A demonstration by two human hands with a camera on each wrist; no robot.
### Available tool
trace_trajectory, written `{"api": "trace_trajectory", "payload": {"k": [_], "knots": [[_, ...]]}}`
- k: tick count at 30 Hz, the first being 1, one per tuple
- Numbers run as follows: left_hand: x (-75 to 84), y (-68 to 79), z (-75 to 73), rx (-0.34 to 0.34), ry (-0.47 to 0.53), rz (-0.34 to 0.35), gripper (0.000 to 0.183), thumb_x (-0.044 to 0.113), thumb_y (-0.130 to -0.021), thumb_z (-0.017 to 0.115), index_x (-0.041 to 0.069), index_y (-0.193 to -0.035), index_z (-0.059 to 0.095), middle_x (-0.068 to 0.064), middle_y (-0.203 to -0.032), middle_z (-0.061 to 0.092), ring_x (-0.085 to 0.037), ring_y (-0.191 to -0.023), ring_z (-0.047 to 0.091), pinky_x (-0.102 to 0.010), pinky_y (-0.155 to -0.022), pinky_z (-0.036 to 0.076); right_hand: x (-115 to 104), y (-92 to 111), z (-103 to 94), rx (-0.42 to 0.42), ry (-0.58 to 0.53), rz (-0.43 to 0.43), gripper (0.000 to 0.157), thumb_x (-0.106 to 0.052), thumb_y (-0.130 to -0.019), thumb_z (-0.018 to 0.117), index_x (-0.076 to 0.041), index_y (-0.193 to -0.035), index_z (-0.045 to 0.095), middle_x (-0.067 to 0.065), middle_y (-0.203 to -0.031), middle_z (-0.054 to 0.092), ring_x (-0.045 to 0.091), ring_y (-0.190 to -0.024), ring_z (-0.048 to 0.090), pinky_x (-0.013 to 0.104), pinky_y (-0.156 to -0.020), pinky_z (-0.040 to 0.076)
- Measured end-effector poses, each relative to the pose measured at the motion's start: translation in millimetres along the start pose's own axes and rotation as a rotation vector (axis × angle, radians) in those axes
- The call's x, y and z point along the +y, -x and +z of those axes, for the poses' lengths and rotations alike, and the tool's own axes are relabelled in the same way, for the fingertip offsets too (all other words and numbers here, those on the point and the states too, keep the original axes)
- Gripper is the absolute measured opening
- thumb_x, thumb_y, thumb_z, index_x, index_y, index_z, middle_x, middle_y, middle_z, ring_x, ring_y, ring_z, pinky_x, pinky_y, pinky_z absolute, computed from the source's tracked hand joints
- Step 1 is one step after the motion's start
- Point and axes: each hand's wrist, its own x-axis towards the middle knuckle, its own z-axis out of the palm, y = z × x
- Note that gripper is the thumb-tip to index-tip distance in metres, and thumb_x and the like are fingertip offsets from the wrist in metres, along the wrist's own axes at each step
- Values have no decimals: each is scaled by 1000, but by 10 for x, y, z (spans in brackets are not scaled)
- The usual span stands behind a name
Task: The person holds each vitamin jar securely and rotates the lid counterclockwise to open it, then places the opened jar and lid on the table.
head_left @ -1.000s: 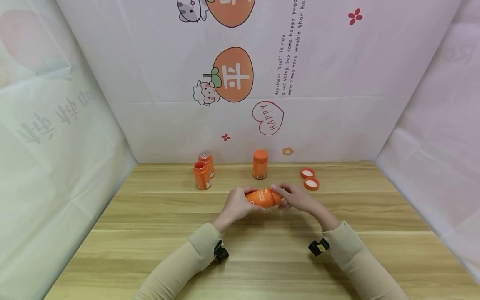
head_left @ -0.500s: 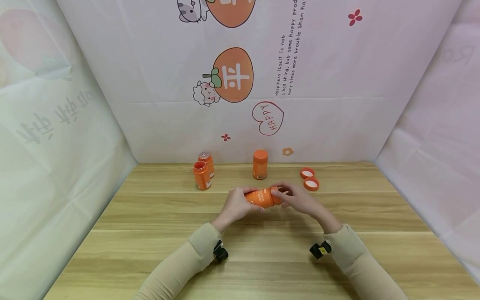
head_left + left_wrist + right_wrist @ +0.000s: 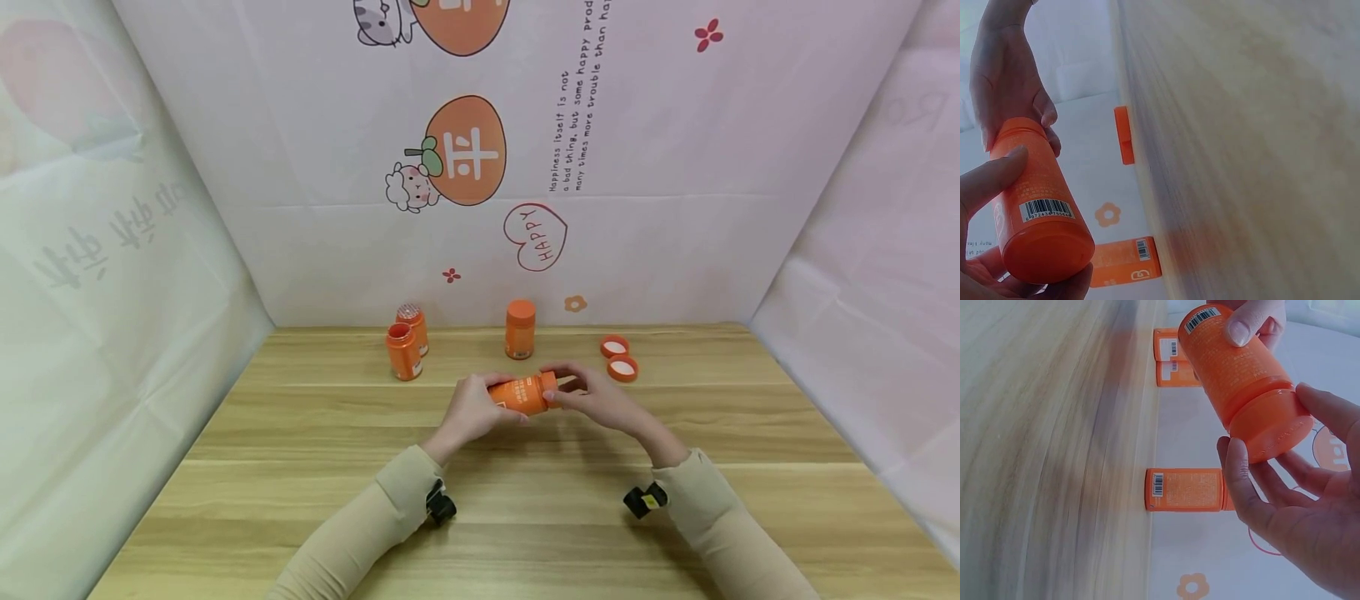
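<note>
An orange bottle [image 3: 521, 396] is held tilted above the table, its cap end toward the right. My left hand [image 3: 472, 410] grips its body, with the thumb pressed on the printed side near a barcode in the left wrist view. At the other end, my right hand [image 3: 603, 402] holds the orange cap [image 3: 1271, 425] between thumb and fingers. The cap sits on the bottle's neck. In the left wrist view, the right hand [image 3: 1009, 81] hides much of the cap.
Two uncapped orange bottles stand at the back left, one open-mouthed [image 3: 406, 358], the other with a silvery top [image 3: 409, 312]. A capped bottle [image 3: 520, 335] stands back centre. Two loose caps [image 3: 623, 368] lie at the back right with white liners up. A printed white sheet [image 3: 330, 250] rises behind.
The right hand's fingers have shifted round the cap, and its thumb has moved to the cap's near side. The right wrist has moved slightly right. The left hand keeps its grip.
</note>
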Motion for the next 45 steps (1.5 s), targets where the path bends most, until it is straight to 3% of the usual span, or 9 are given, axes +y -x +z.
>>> {"api": "trace_trajectory", "payload": {"k": [11,23,34,41,45], "knots": [[-3,-4,0,-2,-4,11,57,19,-60,89,12,-113,69,-4,-108,69,-18,-94,58,-38,-84,46,-8,32,-16,25,36,-75,49,-30,-85,71,-19,-129,53,7,-127,56,32,-113,57,41,-88,52],[-4,-11,8,-2,0,7,57,18,-60,89,15,-113,69,-3,-108,69,-19,-92,58,-37,-82,46,26,38,-3,56,-22,-189,48,-15,-79,77,-13,-123,56,8,-124,58,33,-116,55,51,-92,47],[-10,-11,23,-3,-1,4,58,20,-60,89,15,-114,68,-3,-109,68,-19,-92,58,-37,-82,47,47,28,4,60,-44,-228,50,3,-76,75,-10,-121,57,8,-122,57,28,-117,54,40,-96,47],[-18,-7,22,-1,0,15,59,22,-59,89,15,-114,69,-2,-107,69,-18,-91,58,-35,-79,47,43,32,0,63,-35,-238,50,1,-76,75,-7,-122,56,9,-123,57,29,-116,54,46,-95,47],[-18,-10,22,0,-4,12,59,21,-60,89,14,-114,68,-2,-108,68,-18,-91,58,-35,-79,47,54,18,-3,67,-35,-231,49,-8,-78,76,-8,-123,56,9,-123,58,30,-116,55,48,-94,47]]}}
